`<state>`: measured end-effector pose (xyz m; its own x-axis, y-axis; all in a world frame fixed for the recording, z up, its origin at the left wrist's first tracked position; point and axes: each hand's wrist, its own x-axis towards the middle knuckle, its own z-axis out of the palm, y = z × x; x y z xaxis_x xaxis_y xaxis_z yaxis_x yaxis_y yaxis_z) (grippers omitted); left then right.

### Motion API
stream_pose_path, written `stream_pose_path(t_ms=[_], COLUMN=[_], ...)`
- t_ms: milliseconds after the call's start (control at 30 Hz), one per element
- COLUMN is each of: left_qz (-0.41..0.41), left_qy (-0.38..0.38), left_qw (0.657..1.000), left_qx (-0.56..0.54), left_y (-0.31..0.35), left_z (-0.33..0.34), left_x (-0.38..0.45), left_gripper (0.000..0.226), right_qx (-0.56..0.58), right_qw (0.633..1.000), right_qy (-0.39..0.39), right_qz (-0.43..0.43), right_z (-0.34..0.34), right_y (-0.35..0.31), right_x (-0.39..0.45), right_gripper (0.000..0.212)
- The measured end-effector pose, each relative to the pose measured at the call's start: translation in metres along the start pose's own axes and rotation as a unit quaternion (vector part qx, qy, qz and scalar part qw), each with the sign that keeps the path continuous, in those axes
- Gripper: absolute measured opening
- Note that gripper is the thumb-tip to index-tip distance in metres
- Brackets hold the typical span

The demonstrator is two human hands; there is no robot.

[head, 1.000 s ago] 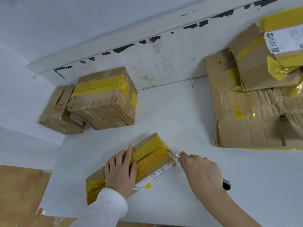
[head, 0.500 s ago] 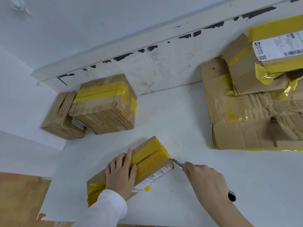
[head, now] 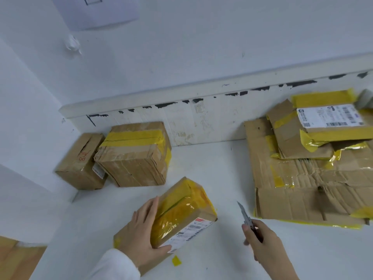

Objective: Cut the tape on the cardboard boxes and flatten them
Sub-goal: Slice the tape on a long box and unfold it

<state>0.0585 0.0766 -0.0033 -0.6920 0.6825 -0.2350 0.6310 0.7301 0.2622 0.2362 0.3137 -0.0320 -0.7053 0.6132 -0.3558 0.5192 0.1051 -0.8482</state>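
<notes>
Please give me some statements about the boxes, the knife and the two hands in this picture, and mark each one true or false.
1. The right hand holds a knife clear of the small box. True.
2. The left hand lies flat on the table. False: it grips the small box.
3. Flattened cardboard is piled at the right. True.
4. The small box is wrapped in blue tape. False: the tape is yellow.
5. Two more boxes, the big box and the marked box, stand by the back wall. True.
</notes>
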Motion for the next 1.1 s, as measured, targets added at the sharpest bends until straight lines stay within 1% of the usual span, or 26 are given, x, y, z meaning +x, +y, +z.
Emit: stream_pose_path(t_ms=[67, 100, 167, 200, 267, 333, 367, 400, 467, 500, 567, 600, 633, 667, 700, 733, 800, 833, 867, 933, 967, 1033, 1100], left_qz=[0.031, 0.044, 0.052, 0.047, 0.037, 0.001, -0.006, 0.006, 0.057, 0.081, 0.099, 0.082, 0.028, -0.019, -0.062, -0.083, -0.100, -0.109, -0.106, -0.091, -0.083, -0.065, -0.062], left_qy=[0.063, 0.092, 0.150, 0.175, 0.239, 0.285, 0.282, 0.273, 0.255, 0.243, 0.233, 0.249, 0.258, 0.251, 0.224, 0.201, 0.206, 0.211, 0.198, 0.179, 0.186, 0.234, 0.260], left_qw=[0.987, 0.975, 0.952, 0.940, 0.911, 0.886, 0.889, 0.899, 0.918, 0.918, 0.900, 0.879, 0.853, 0.830, 0.802, 0.749, 0.655, 0.646, 0.651, 0.704, 0.734, 0.778, 0.823], left_qx=[-0.146, -0.196, -0.262, -0.288, -0.335, -0.365, -0.360, -0.342, -0.298, -0.302, -0.356, -0.397, -0.453, -0.498, -0.550, -0.626, -0.720, -0.726, -0.725, -0.682, -0.648, -0.579, -0.501], left_y=[0.002, 0.003, 0.008, 0.012, 0.019, 0.019, 0.016, 0.016, 0.011, 0.005, -0.001, -0.002, -0.001, -0.002, -0.001, 0.002, 0.009, 0.012, 0.015, 0.014, 0.014, 0.010, 0.009], left_z=[-0.006, -0.006, -0.002, 0.001, 0.003, 0.003, 0.001, -0.001, -0.003, -0.001, -0.004, -0.007, -0.015, -0.023, -0.030, -0.040, -0.056, -0.059, -0.066, -0.077, -0.085, -0.098, -0.112], left_x=[-0.005, -0.007, -0.008, -0.007, -0.002, 0.007, 0.011, 0.012, 0.009, 0.004, -0.001, 0.001, 0.006, 0.011, 0.014, 0.016, 0.023, 0.025, 0.026, 0.023, 0.023, 0.024, 0.026], left_gripper=[0.124, 0.126, 0.126, 0.125, 0.118, 0.111, 0.102, 0.094, 0.085, 0.081, 0.057, 0.044, 0.032, 0.024, 0.020, 0.018, 0.020, 0.028, 0.037, 0.053, 0.053, 0.041, 0.030], right_qx=[0.096, 0.143, 0.220, 0.236, 0.230, 0.210, 0.198, 0.185, 0.167, 0.158, 0.137, 0.132, 0.132, 0.135, 0.136, 0.138, 0.150, 0.162, 0.177, 0.204, 0.216, 0.249, 0.248], right_qw=[0.995, 0.989, 0.974, 0.968, 0.965, 0.965, 0.965, 0.966, 0.966, 0.966, 0.968, 0.969, 0.970, 0.971, 0.971, 0.971, 0.968, 0.965, 0.963, 0.957, 0.954, 0.947, 0.951], right_qy=[-0.005, -0.012, -0.038, -0.055, -0.082, -0.086, -0.077, -0.064, -0.038, -0.026, -0.005, 0.002, 0.007, 0.012, 0.018, 0.027, 0.051, 0.062, 0.068, 0.075, 0.077, 0.078, 0.061], right_qz=[-0.019, -0.029, -0.048, -0.062, -0.099, -0.133, -0.151, -0.168, -0.193, -0.201, -0.208, -0.207, -0.203, -0.199, -0.195, -0.194, -0.194, -0.194, -0.193, -0.194, -0.195, -0.189, -0.173], right_z=[-0.001, 0.000, 0.005, 0.010, 0.023, 0.041, 0.050, 0.058, 0.072, 0.078, 0.088, 0.092, 0.096, 0.098, 0.099, 0.100, 0.099, 0.098, 0.098, 0.097, 0.096, 0.095, 0.094], right_y=[-0.024, -0.038, -0.070, -0.086, -0.115, -0.139, -0.149, -0.158, -0.175, -0.181, -0.188, -0.187, -0.185, -0.181, -0.177, -0.174, -0.173, -0.173, -0.174, -0.176, -0.177, -0.177, -0.176], right_x=[0.003, 0.004, 0.004, 0.003, 0.002, 0.001, 0.001, 0.001, 0.001, 0.002, 0.003, 0.003, 0.003, 0.003, 0.001, 0.000, -0.002, -0.002, -0.003, -0.004, -0.005, -0.007, -0.006], right_gripper=[0.003, 0.006, 0.013, 0.015, 0.015, 0.012, 0.012, 0.014, 0.017, 0.017, 0.015, 0.013, 0.011, 0.011, 0.011, 0.012, 0.013, 0.014, 0.014, 0.013, 0.011, 0.004, 0.005])
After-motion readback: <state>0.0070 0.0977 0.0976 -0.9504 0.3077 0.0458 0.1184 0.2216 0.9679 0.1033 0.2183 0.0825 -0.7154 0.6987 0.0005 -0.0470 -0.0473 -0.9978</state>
